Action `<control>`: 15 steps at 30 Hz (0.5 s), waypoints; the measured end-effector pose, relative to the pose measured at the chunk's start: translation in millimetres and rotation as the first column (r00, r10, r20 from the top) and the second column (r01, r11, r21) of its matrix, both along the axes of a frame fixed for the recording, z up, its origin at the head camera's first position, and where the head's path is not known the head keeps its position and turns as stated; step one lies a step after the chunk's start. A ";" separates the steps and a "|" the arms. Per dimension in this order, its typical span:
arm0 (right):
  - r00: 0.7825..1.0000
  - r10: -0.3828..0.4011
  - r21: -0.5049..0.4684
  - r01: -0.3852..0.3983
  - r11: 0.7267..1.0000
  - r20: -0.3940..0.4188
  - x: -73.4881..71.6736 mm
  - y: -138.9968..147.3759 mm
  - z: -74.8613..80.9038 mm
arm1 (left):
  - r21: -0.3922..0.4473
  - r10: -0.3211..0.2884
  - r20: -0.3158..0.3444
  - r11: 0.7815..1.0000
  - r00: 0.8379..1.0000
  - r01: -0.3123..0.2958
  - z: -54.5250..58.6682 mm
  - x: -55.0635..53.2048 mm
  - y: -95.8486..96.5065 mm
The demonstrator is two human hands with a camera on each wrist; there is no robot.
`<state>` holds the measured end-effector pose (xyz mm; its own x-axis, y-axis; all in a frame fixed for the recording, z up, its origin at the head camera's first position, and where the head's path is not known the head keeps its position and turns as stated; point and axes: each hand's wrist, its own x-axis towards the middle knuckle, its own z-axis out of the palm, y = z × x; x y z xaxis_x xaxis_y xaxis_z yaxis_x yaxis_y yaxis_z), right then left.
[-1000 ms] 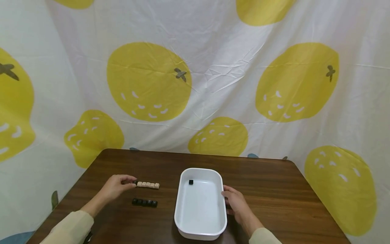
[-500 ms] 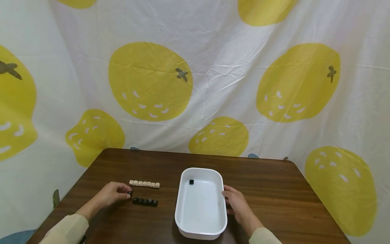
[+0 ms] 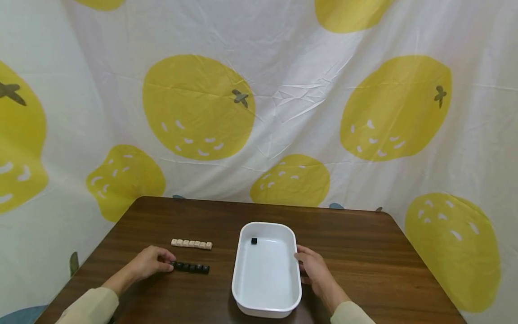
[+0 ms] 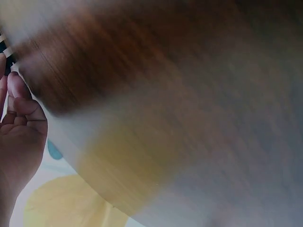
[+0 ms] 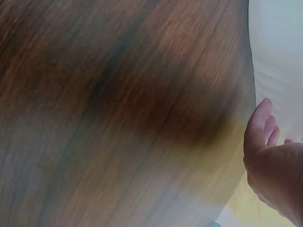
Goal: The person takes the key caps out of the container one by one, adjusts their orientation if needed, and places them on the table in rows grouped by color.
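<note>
My left hand [image 3: 150, 263] pinches a small black keycap [image 3: 174, 264] between thumb and fingertips. It holds it at the left end of a row of several black keycaps [image 3: 193, 267]; whether the two touch is hidden by the fingers. Behind that row lies a second row of several beige keycaps [image 3: 191, 244]. At the right, my right hand [image 3: 317, 272] holds the side of a deep white tray [image 3: 266, 312], one fingertip at its rim and other fingers lower along the wall. One black keycap [image 3: 254, 241] lies inside the tray near its far left corner.
A dark brown wooden table [image 3: 364, 252] with rounded far corners carries everything. Behind it hangs a white curtain [image 3: 291, 117] printed with yellow lemons. In both wrist views the table is blurred and only part of each hand shows.
My left hand has carried a black keycap from the left end of the beige row toward me to the left end of the black row. The right hand and tray stay in place.
</note>
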<state>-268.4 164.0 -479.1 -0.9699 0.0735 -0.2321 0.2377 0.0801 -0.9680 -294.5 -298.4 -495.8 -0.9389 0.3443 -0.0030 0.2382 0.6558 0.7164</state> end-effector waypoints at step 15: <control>1.000 -0.002 -0.002 0.002 1.000 0.003 0.2 1.1 0.0 | 0.033 0.020 0.023 0.999 1.000 -0.020 6.0 2.9 3.9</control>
